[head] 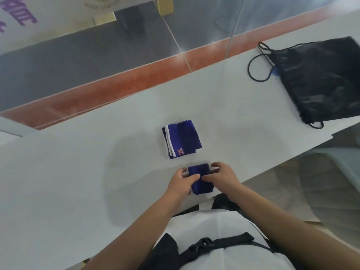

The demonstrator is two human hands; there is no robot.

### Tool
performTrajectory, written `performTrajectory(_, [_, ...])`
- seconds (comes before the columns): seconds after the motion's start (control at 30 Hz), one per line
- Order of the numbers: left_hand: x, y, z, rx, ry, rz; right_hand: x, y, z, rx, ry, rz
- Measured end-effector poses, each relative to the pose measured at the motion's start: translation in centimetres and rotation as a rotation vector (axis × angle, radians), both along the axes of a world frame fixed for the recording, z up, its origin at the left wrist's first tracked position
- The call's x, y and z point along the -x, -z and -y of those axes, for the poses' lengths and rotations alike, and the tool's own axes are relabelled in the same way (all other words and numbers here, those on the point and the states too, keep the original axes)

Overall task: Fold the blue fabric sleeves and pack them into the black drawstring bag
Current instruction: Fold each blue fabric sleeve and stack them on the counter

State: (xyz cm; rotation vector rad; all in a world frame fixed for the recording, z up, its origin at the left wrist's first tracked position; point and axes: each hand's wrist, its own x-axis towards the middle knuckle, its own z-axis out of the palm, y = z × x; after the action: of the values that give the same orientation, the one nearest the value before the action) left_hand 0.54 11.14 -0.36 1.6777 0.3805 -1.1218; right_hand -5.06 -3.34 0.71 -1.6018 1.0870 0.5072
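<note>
White table (78, 172): folded blue sleeve (182, 139) bears unreadable orange logo (180, 152).

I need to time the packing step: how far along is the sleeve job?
One folded sleeve lies finished on the table. The left hand and right hand are pressing folds into the second sleeve. Nothing visibly packed yet: the black drawstring bag lies flat at the far right.

Deep blue on the small folded sleeve (200, 178), plain all over. The bigger folded sleeve (182, 139) shows the same blue with a white stripe along one edge and a small orange mark. Pale grey-white counter (78, 172), black drawstring bag (321, 82) with black cord, rust-orange floor band (136, 75) beyond.
</note>
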Motion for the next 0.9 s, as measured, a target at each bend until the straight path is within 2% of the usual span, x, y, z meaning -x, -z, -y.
performTrajectory(0.17, [-0.4,0.2,1.3,0.09,-0.043,-0.131,0.4,0.2,0.5,-0.111,0.129,0.029])
performTrajectory(0.3, [-1.3,-0.8,1.3,0.131,0.042,-0.073,1.4,-0.7,1.1,-0.245,0.186,0.089])
performTrajectory(0.4, [-2.1,-2.7,0.8,0.217,0.068,-0.023,1.5,-2.4,1.5,-0.308,0.188,0.21])
performTrajectory(0.5, [-3.4,-5.4,0.2,0.282,0.066,0.044,0.3,-4.9,2.1,-0.33,0.136,0.317])
performTrajectory(0.63, [-5.6,-8.0,-0.1,0.357,0.054,0.116,-3.0,-7.3,3.2,-0.378,0.041,0.338])
performTrajectory(0.73, [-7.6,-8.3,0.1,0.294,-0.075,0.18,-6.6,-7.0,4.3,-0.342,0.036,0.29])
performTrajectory(0.83, [-9.2,-6.3,-0.9,0.07,-0.282,0.284,-10.0,-6.1,4.9,-0.284,0.045,0.211])
performTrajectory(0.9, [-9.5,-4.8,-1.8,-0.051,-0.253,0.304,-11.8,-5.4,5.0,-0.256,0.015,0.149])
